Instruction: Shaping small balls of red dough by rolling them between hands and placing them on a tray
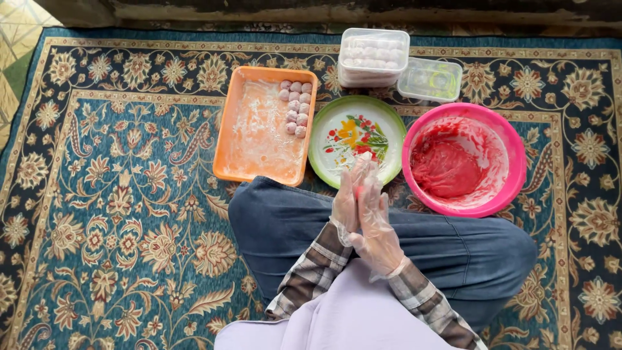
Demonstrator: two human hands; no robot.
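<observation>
Between pressed palms of left hand [346,206] and right hand [378,227], red dough [357,190]

A large patterned rug [116,214] in deep blue with cream and rust flowers covers almost the whole floor. At the top left a strip of pale tiled floor [16,39] shows beyond its bordered edge, in soft, even light.
</observation>
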